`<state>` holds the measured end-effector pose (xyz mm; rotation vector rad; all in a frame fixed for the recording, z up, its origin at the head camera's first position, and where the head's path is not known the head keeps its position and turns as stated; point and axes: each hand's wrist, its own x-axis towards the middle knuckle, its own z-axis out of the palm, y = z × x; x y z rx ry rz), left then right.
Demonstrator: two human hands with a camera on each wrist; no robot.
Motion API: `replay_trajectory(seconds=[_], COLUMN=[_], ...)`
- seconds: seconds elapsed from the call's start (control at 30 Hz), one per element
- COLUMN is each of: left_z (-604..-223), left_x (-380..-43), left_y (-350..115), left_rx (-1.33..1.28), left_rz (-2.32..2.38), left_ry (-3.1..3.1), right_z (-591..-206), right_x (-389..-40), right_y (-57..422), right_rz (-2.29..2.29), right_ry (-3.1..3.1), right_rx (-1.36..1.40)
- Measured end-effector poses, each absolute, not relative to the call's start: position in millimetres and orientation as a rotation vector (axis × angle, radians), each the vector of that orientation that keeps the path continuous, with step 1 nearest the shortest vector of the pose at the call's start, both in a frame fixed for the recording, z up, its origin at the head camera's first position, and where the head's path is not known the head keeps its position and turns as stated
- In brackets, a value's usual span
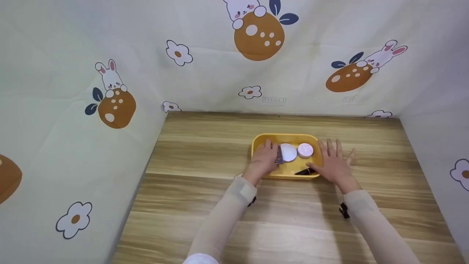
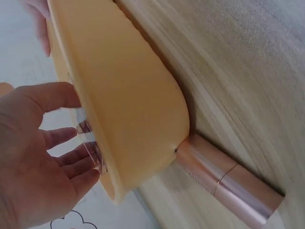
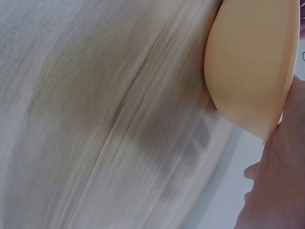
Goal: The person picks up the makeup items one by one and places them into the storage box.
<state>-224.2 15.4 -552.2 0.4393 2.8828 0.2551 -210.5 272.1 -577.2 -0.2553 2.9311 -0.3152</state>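
Note:
A yellow tray [image 1: 293, 176] stands on the table. My left hand [image 1: 264, 159] reaches over its left end and pinches a dark, flat, clear-topped case [image 1: 279, 156]; in the left wrist view the case [image 2: 90, 143] is partly hidden by fingers and rim. Beside it in the tray lie a round white compact [image 1: 288, 152] and a small pink round jar [image 1: 305, 150]. My right hand [image 1: 334, 165] rests at the tray's right end, fingers straight and spread, thumb over the rim near a black pen-like tube [image 1: 305, 171].
A rose-gold lipstick tube [image 2: 228, 179] lies on the table against the tray's outer wall. The wood-grain table [image 1: 198, 154] is bounded at the back and sides by pale cloth [image 1: 205, 80] printed with rabbits and flowers.

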Motion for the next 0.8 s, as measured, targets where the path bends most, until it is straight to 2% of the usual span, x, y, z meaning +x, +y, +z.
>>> replay_trajectory(seconds=[0.63,0.8], left_z=[-563.3,-564.7], left_x=[-221.2,-220.4], left_y=[28.2,27.1], left_rx=[0.183,0.188], left_rz=[0.093,0.150], left_ry=[2.861,2.866], right_z=[-589.1,-591.7], right_x=[-218.6,-219.0], right_y=[258.4,259.4], right_rz=[-0.471,-0.454], right_ry=[3.035,3.037], right_rx=[-0.236,-0.205])
